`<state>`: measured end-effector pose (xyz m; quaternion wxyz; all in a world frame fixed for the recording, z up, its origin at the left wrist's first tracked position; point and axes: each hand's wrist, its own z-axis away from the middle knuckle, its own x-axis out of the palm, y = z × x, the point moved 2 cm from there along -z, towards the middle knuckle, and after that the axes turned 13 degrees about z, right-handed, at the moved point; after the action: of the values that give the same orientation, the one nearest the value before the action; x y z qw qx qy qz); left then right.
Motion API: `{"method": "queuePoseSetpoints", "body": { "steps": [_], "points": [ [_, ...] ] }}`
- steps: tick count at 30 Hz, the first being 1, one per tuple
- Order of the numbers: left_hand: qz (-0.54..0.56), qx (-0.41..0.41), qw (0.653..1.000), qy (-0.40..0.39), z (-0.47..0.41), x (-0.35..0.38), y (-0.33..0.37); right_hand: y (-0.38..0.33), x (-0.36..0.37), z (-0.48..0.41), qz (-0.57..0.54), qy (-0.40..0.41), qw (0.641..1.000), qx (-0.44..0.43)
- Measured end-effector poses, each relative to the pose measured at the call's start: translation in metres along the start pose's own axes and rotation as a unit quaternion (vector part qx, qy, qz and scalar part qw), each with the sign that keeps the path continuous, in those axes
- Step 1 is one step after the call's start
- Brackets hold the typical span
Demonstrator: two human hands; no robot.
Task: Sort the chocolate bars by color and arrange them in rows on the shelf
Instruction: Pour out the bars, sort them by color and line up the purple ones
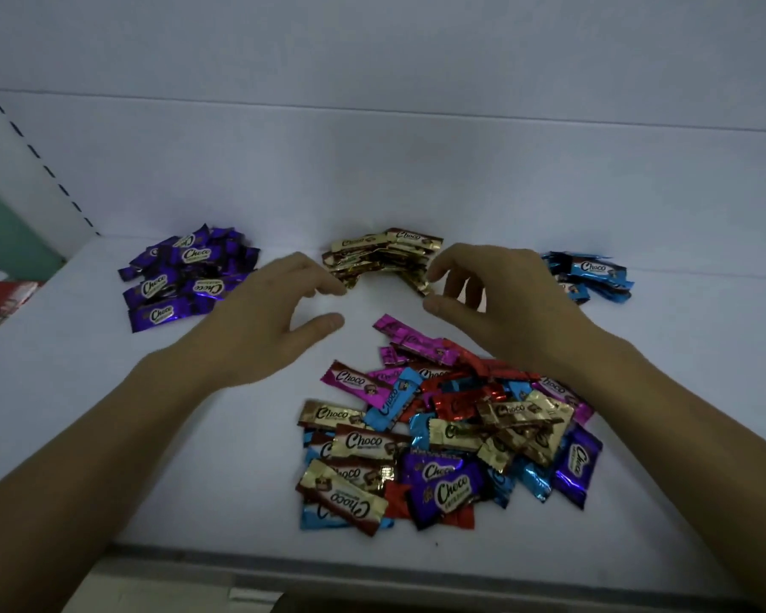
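You are bracketing the stack of gold foil chocolate bars (383, 258) on the white shelf (248, 480), left hand (279, 311) and right hand (496, 298) both released.

Two bare hands are seen here: the left hand (266, 311) and the right hand (496, 298). The left forearm (85, 435) and the right forearm (690, 413) are left uncovered right to the frame's edge. Finer detail is swallowed by dim light.

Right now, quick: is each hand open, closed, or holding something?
Left hand: open, beside the gold pile, holding nothing.
Right hand: fingers curled at the gold pile; a pinch cannot be told.
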<state>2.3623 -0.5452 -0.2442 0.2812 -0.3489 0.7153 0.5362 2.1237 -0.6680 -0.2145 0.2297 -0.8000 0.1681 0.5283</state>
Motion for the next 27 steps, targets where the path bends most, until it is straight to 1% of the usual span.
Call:
{"method": "queuePoseSetpoints", "body": {
  "steps": [3, 7, 9, 13, 15, 19, 23, 27],
  "points": [
    [0.005, 0.011, 0.999, -0.036, 0.017, 0.007, 0.009, -0.016, -0.001, 0.013, -0.013, -0.034, 0.998, -0.043],
    [0.042, 0.011, 0.999, -0.02, 0.038, 0.016, 0.015, -0.035, 0.006, 0.023, -0.024, -0.058, 0.995, -0.083],
    [0.063, 0.006, 0.998, -0.025, 0.05, 0.018, 0.014, -0.045, 0.009, 0.027, -0.026, -0.082, 0.991, -0.105],
    [0.115, 0.007, 0.991, -0.069, 0.062, 0.017, 0.008, -0.062, 0.016, 0.04, -0.032, -0.143, 0.978, -0.15],
    [0.139, -0.002, 0.986, -0.093, 0.062, 0.018, 0.008, -0.064, 0.022, 0.047, -0.017, -0.171, 0.971, -0.168],
    [0.155, -0.004, 0.98, -0.123, 0.063, 0.018, 0.009, -0.063, 0.027, 0.051, -0.005, -0.193, 0.967, -0.169],
    [0.161, -0.012, 0.98, -0.112, 0.063, 0.017, 0.009, -0.066, 0.028, 0.051, -0.01, -0.19, 0.97, -0.15],
    [0.153, 0.0, 0.983, -0.102, 0.062, 0.017, 0.011, -0.066, 0.029, 0.052, -0.014, -0.169, 0.977, -0.13]
  ]
}}
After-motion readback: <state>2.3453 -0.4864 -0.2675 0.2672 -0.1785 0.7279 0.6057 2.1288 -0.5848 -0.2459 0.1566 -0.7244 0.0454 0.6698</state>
